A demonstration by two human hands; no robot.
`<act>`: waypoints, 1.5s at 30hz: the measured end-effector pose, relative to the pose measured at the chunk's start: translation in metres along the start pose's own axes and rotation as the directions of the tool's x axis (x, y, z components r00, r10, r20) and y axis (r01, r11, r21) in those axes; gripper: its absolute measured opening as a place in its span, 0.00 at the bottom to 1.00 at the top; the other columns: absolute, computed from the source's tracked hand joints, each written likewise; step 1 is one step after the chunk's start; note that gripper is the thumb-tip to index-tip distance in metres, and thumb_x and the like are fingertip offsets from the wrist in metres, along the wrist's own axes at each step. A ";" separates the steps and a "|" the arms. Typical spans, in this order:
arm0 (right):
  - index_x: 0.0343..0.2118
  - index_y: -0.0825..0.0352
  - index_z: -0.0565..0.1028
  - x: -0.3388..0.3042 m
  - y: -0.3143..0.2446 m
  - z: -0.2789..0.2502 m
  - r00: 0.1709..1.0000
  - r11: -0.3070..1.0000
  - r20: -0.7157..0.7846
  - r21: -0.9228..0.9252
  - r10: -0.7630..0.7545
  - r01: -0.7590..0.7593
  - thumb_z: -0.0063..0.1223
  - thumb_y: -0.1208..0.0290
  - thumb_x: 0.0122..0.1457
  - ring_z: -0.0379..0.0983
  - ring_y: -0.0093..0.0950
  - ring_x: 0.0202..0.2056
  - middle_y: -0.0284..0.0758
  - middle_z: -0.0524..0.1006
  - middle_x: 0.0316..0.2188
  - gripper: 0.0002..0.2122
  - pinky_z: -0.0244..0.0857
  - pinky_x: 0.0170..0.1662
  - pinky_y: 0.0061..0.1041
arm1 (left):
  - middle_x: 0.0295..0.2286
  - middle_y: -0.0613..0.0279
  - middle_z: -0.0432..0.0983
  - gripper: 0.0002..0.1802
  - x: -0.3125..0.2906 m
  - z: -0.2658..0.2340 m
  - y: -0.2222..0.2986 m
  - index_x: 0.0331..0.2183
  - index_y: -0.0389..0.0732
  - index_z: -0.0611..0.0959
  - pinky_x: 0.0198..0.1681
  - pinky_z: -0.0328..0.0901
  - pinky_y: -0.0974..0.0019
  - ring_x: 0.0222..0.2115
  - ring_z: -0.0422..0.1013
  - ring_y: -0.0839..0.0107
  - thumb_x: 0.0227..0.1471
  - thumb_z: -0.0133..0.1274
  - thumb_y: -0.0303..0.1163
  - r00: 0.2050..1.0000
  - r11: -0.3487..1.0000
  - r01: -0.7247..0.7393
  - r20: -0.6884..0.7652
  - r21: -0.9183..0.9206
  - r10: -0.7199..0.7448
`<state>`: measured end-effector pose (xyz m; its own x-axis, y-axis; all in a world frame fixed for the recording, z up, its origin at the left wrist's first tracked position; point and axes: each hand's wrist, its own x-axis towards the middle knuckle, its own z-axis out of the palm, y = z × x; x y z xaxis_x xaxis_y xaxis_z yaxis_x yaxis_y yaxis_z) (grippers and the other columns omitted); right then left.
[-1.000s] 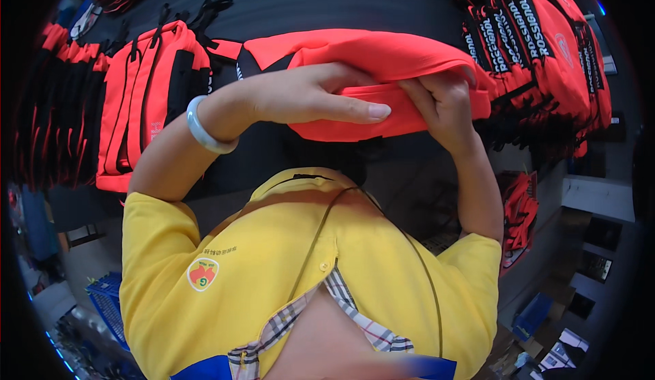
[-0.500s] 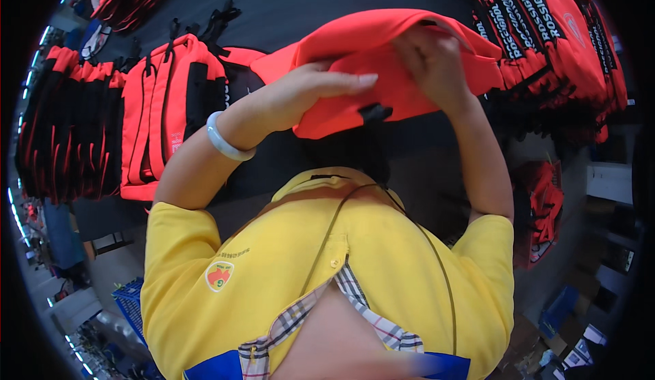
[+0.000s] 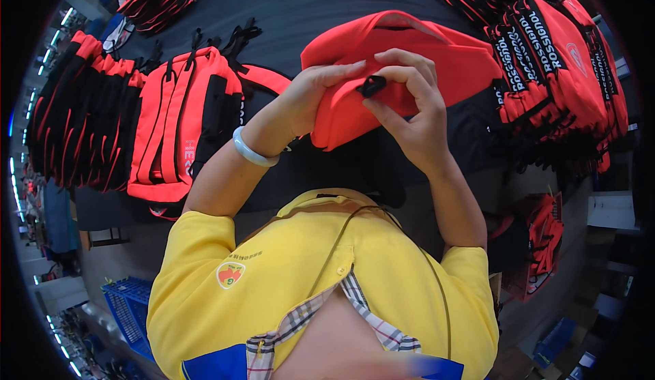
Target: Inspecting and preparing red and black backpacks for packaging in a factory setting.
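A: What's in the hands?

B: A red fabric bag [image 3: 402,66], soft and rounded, held above the black table [image 3: 300,5]. The left hand [image 3: 314,97] grips its near edge, fingers pressed together along the cloth.

A: And the other?

B: The right hand [image 3: 409,107] pinches a small black plastic buckle [image 3: 372,85] between thumb and curled fingers, right against the bag.

A: Around it?

B: A flat red-and-black backpack [image 3: 184,121] with webbing straps lies to the left, beside a ribbed stack of the same [image 3: 75,114]. Another stack of red bags [image 3: 559,66] stands to the right
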<state>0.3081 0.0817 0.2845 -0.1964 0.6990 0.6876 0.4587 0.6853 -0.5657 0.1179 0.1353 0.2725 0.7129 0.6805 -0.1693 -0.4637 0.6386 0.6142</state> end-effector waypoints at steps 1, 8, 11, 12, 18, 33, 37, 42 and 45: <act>0.35 0.66 0.75 -0.001 0.000 0.002 1.000 0.999 -0.016 0.035 0.023 -0.023 0.65 0.76 0.47 0.67 0.31 0.49 0.34 0.74 0.45 0.12 0.61 0.53 0.28 | 0.37 0.55 0.79 0.17 0.000 0.000 -0.002 0.44 0.34 0.77 0.38 0.74 0.66 0.34 0.77 0.69 0.58 0.52 0.36 0.999 1.000 0.016 -0.029 -0.001 -0.016; 0.34 0.67 0.75 -0.005 0.004 0.004 0.997 0.996 0.005 0.050 0.077 -0.078 0.65 0.77 0.47 0.68 0.30 0.48 0.35 0.75 0.43 0.11 0.62 0.51 0.26 | 0.37 0.55 0.78 0.18 0.000 -0.005 -0.010 0.45 0.33 0.76 0.38 0.74 0.67 0.35 0.77 0.69 0.58 0.53 0.36 0.999 0.998 0.032 -0.036 -0.055 -0.034; 0.33 0.67 0.75 -0.007 0.004 0.006 0.997 0.994 -0.031 0.082 0.068 -0.065 0.65 0.79 0.47 0.68 0.30 0.48 0.35 0.75 0.43 0.11 0.62 0.51 0.27 | 0.37 0.55 0.78 0.18 -0.002 -0.002 -0.013 0.45 0.33 0.77 0.38 0.74 0.67 0.34 0.77 0.69 0.58 0.53 0.36 0.999 0.999 0.021 -0.046 -0.044 -0.023; 0.32 0.66 0.76 -0.010 0.004 0.007 0.996 0.991 -0.064 0.125 0.064 -0.055 0.66 0.78 0.46 0.68 0.31 0.47 0.34 0.76 0.42 0.10 0.63 0.50 0.28 | 0.37 0.55 0.79 0.18 -0.003 -0.001 -0.014 0.44 0.33 0.77 0.38 0.74 0.67 0.34 0.77 0.69 0.58 0.53 0.36 0.999 1.000 0.011 -0.048 -0.027 -0.013; 0.30 0.63 0.77 -0.014 0.010 0.002 0.995 0.976 -0.103 0.215 -0.003 0.025 0.65 0.79 0.46 0.70 0.30 0.44 0.30 0.79 0.34 0.09 0.63 0.48 0.28 | 0.35 0.56 0.79 0.16 -0.002 0.000 -0.014 0.43 0.34 0.78 0.36 0.74 0.69 0.32 0.77 0.70 0.58 0.53 0.36 0.995 0.997 0.036 -0.088 -0.066 -0.042; 0.42 0.65 0.77 -0.041 0.014 -0.044 0.995 0.979 -0.086 -0.200 -0.042 0.024 0.62 0.74 0.50 0.70 0.35 0.47 0.36 0.78 0.44 0.15 0.60 0.51 0.32 | 0.41 0.58 0.76 0.21 -0.063 -0.003 -0.003 0.45 0.31 0.77 0.46 0.66 0.73 0.43 0.72 0.76 0.54 0.59 0.35 0.959 0.846 0.006 -0.244 0.532 0.147; 0.43 0.66 0.76 -0.027 0.020 -0.061 0.994 0.799 0.088 -0.593 -0.061 0.101 0.62 0.59 0.51 0.69 0.34 0.49 0.38 0.77 0.44 0.20 0.57 0.54 0.35 | 0.39 0.59 0.76 0.19 -0.106 -0.021 0.021 0.45 0.34 0.77 0.41 0.69 0.74 0.37 0.75 0.77 0.53 0.60 0.30 0.932 0.498 -0.144 -0.052 0.855 0.359; 0.40 0.68 0.76 -0.013 0.032 -0.087 0.956 0.851 0.279 -0.520 0.086 0.075 0.64 0.58 0.51 0.70 0.33 0.43 0.37 0.75 0.39 0.20 0.60 0.50 0.30 | 0.35 0.64 0.76 0.15 -0.142 -0.060 0.059 0.44 0.33 0.77 0.37 0.69 0.76 0.35 0.74 0.81 0.53 0.58 0.24 0.690 0.304 -0.244 -0.056 0.921 0.722; 0.37 0.68 0.75 -0.011 0.025 -0.081 0.788 0.941 0.579 0.103 0.208 -0.323 0.60 0.65 0.55 0.68 0.24 0.37 0.32 0.71 0.31 0.12 0.62 0.43 0.22 | 0.29 0.70 0.76 0.08 -0.140 -0.067 0.082 0.38 0.36 0.81 0.34 0.64 0.79 0.30 0.71 0.84 0.55 0.56 0.26 0.588 0.418 -0.151 -0.258 0.896 0.766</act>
<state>0.3923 0.0751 0.2998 -0.5616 0.8116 0.1610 0.4058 0.4398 -0.8012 -0.0551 0.1168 0.2951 -0.0719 0.9825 0.1718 0.1699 -0.1577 0.9728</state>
